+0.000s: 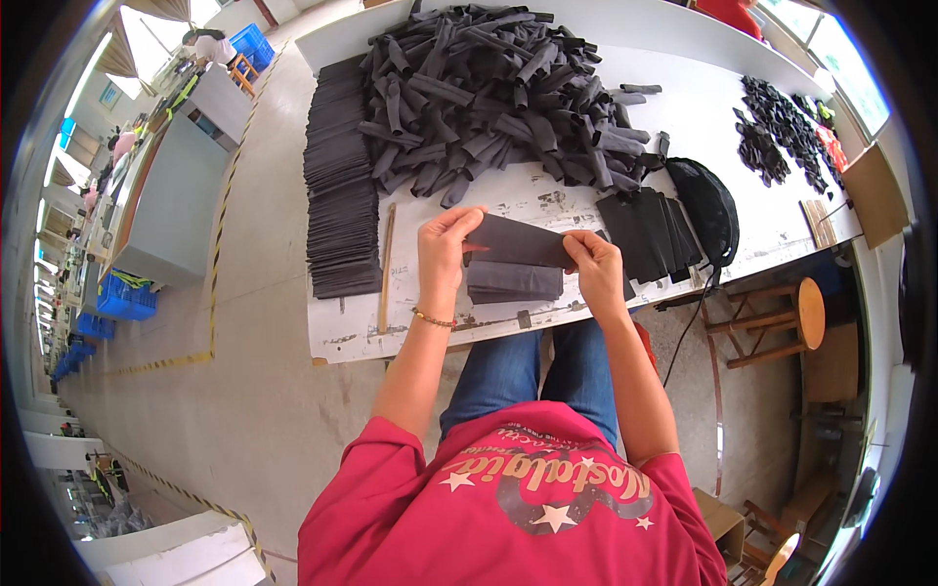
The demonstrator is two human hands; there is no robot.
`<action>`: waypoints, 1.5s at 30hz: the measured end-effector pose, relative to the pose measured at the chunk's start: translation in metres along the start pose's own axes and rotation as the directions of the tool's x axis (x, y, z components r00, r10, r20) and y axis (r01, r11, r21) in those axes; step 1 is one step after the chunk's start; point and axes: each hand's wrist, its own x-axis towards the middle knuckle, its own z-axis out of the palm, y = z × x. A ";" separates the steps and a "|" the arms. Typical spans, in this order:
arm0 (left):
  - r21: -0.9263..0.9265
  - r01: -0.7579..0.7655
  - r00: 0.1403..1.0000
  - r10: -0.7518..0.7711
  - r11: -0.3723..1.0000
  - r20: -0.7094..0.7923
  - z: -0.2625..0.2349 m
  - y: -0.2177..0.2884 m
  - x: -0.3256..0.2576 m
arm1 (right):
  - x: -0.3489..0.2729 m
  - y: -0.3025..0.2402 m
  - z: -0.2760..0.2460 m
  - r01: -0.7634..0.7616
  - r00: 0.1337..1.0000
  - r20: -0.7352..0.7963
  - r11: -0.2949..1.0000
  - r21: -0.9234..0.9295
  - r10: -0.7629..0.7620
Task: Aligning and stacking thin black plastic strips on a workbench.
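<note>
— Holding what, those hands?
— One flat dark fabric piece (518,241), pinched at its ends by the left hand (445,239) and right hand (593,262), just above a small stack (513,281) on the white table (430,322).
— Beyond that stack?
— A loose heap of dark strips (489,88); to its left, long neat rows of pieces (340,186).
</note>
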 end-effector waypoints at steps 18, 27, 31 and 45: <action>0.342 -0.152 0.987 0.123 0.927 0.106 0.066 -0.049 0.158 | 0.009 0.084 -0.063 0.288 0.952 0.241 0.278 -0.916 -0.189; 0.734 -0.086 0.930 0.319 0.673 -0.184 0.110 -0.111 0.244 | -0.001 0.091 -0.054 0.492 0.864 0.498 -0.083 -0.866 -0.075; 0.473 0.016 1.000 -0.005 0.881 -0.026 0.089 -0.103 0.213 | -0.020 0.070 -0.075 0.481 0.877 0.480 0.044 -0.876 -0.016; -0.275 0.314 0.945 -0.272 0.909 0.182 0.043 -0.042 0.063 | -0.026 0.043 -0.101 0.358 0.923 0.101 0.733 -0.579 -0.371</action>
